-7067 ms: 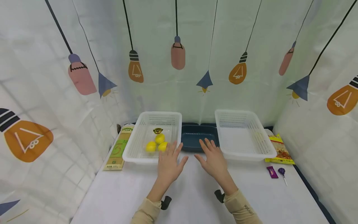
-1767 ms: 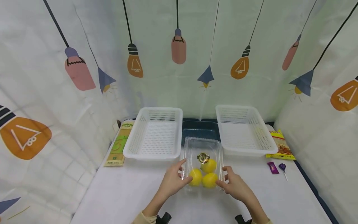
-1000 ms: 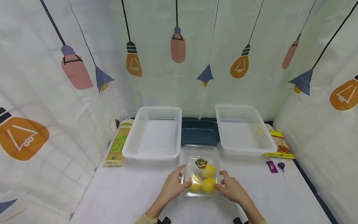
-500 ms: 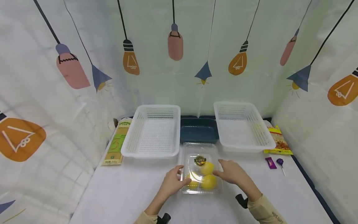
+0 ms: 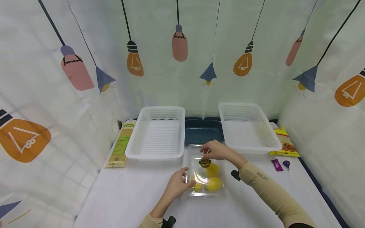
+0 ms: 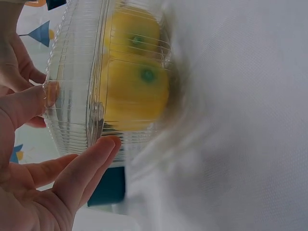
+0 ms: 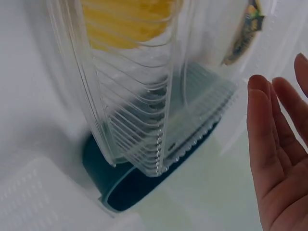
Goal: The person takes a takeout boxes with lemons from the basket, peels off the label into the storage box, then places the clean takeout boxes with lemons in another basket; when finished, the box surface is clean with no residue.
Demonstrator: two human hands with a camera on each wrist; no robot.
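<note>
A clear plastic clamshell box point(image 5: 196, 158) lies on the white tabletop, lid down, with a dark and gold sticker point(image 5: 205, 163) on top. Several lemon-like yellow fruits point(image 5: 214, 183) show through its near half; the left wrist view shows green stem ends on two of the fruits point(image 6: 137, 89). My left hand point(image 5: 176, 186) holds the box's left side, thumb over the lid edge and fingers along the side wall. Above the far part of the lid hovers my right hand point(image 5: 215, 150), fingers loosely bent; the right wrist view shows these fingers point(image 7: 263, 139) apart from the box.
Behind the box sits a dark blue tray point(image 5: 203, 131), between a left white basket point(image 5: 155, 153) and a right white basket point(image 5: 251, 147). A noodle-like packet point(image 5: 121, 145) lies far left. At right are a yellow snack bag point(image 5: 285, 144), a purple candy point(image 5: 277, 165) and a lollipop point(image 5: 286, 164).
The box came out of the left basket onto the table before me. My right hand then left its right side and moved up and left over the lid; my left hand stayed.
</note>
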